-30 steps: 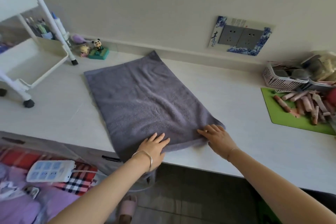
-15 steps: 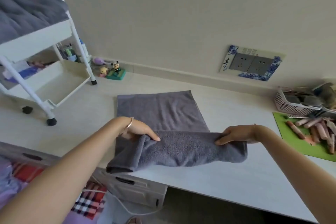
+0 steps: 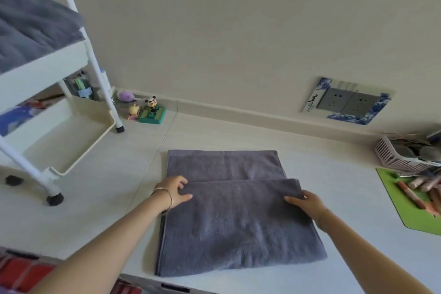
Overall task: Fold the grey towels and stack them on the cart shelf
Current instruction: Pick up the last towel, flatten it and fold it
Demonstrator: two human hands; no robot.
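Single head-worn view, looking forward and down, close over desk (image 3: 334, 174)

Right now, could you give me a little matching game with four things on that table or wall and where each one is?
Things: 1 grey towel; 2 panda figure; 3 green mat; 4 sockets.
Places: A on the wall; B far right of the table; C pinched by the left hand and right hand; D near a leg of the cart.
Pairs: 1-C, 2-D, 3-B, 4-A.
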